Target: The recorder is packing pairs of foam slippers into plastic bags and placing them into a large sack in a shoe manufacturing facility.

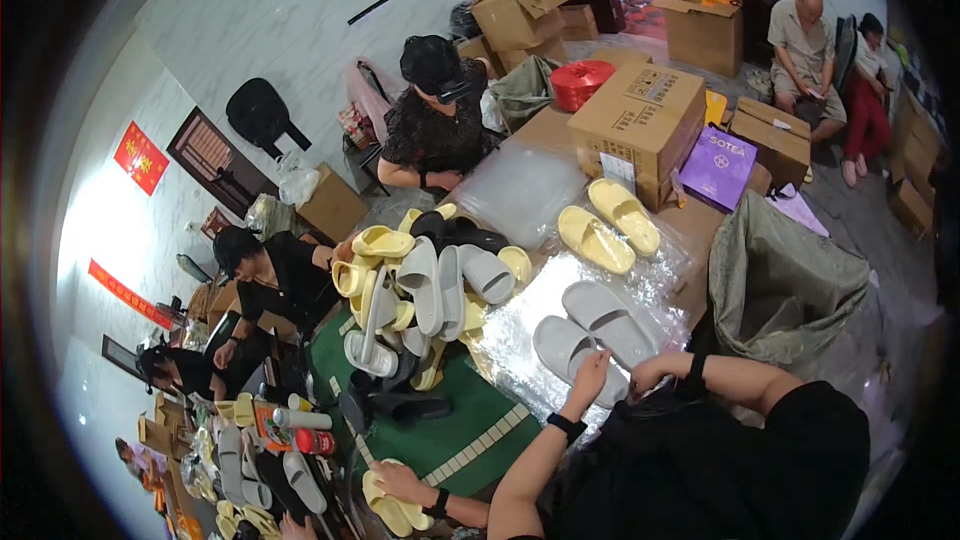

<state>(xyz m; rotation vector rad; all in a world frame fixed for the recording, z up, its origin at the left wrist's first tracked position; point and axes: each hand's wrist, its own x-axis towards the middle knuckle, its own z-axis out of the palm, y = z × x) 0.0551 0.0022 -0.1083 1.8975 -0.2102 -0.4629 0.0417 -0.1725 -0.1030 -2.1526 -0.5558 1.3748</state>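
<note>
A pair of grey slippers lies on clear plastic film (505,335) in front of me. The left grey slipper (562,342) extends under my left hand (590,377), whose fingers are curled closed over it. Close by, at the heel end of the right grey slipper (612,318), is my right hand (652,373), bent inward with its fingers closed. What either hand pinches is too small and partly hidden to make out. Beyond the grey pair, a pair of yellow slippers (597,238) rests on more film. Both my wrists wear black bands.
Left of the film, a pile of grey, yellow and black slippers (425,285) covers part of a green mat (480,420). A co-worker's hand (403,483) touches yellow slippers at the lower left. Behind stand a plastic bag stack (525,185) and a cardboard box (640,125); a grey-green sack (785,280) is right.
</note>
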